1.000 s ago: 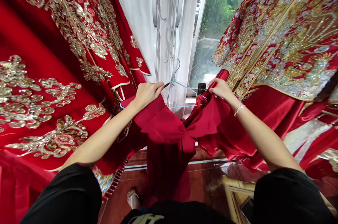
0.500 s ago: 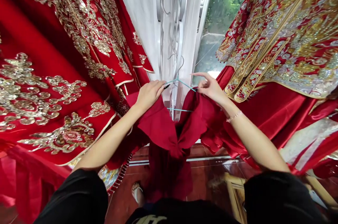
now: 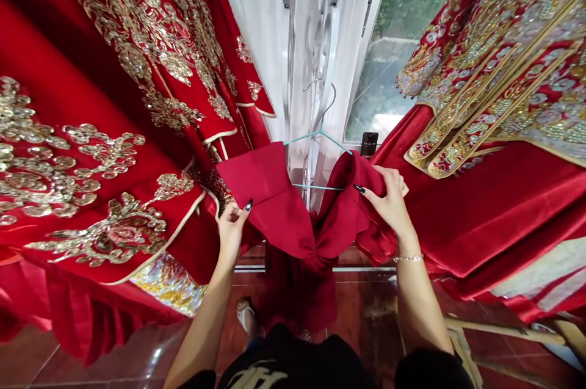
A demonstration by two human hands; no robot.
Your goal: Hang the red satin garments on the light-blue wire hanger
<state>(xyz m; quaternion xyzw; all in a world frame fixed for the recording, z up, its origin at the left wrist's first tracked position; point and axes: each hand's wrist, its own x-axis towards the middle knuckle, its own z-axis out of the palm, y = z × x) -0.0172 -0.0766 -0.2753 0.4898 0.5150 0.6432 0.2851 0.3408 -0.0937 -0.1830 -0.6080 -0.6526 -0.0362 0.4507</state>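
A dark red dress (image 3: 279, 212) with a wide folded collar hangs from a thin pale-blue wire hanger (image 3: 318, 186). The silver hook (image 3: 333, 96) of that hanger rises in front of a white metal rack. At the collar's left side, my left hand (image 3: 232, 224) pinches the cloth edge between thumb and fingers. Over on the other side, my right hand (image 3: 389, 196) grips the dress at the shoulder, its thumb in front and its fingers partly hidden behind the fabric. The dress's lower part drops toward the floor.
Red gowns with gold sequins (image 3: 123, 224) hang close on the left. A heavily beaded jacket (image 3: 499, 90) and red skirt (image 3: 480, 206) hang at right. A phone (image 3: 369, 143) stands by the window (image 3: 389, 71). Wooden bars (image 3: 503, 331) lie low at right.
Both hands have left the hanger's sloping arms and moved down and outward onto the dress. The collar's left side is spread flatter. The camera view has shifted slightly.
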